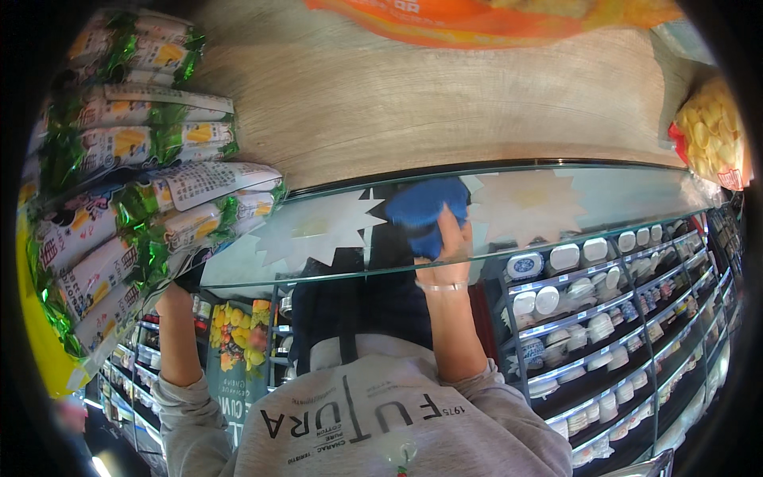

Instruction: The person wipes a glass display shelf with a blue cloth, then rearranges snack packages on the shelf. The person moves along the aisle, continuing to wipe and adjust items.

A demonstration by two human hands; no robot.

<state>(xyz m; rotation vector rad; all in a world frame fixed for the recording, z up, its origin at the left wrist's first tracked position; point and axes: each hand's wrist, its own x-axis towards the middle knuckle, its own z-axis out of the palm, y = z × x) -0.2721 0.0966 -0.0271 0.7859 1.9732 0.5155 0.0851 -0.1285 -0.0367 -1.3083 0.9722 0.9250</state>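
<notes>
My right hand (454, 241) holds a blue cloth (428, 206) against a clear glass panel (381, 275) along the front edge of a wood-grain shelf (453, 101). The cloth is slightly blurred, and which face of the glass it touches I cannot tell. Pale starburst-shaped cards are on either side of the hand, one on the left (322, 229) and one on the right (527, 206). My left hand (174, 295) is at the panel's left end, mostly hidden behind clear packs of wrapped snacks (149, 220); a small dark thing shows beside it.
More snack packs (137, 50) are stacked at the far left. An orange bag (477, 24) lies at the top, and a bag of yellow chips (709, 134) at the right. Below, racks of white dishes (575, 316) stand at the right, with a fruit-picture sign (238, 334) at the left.
</notes>
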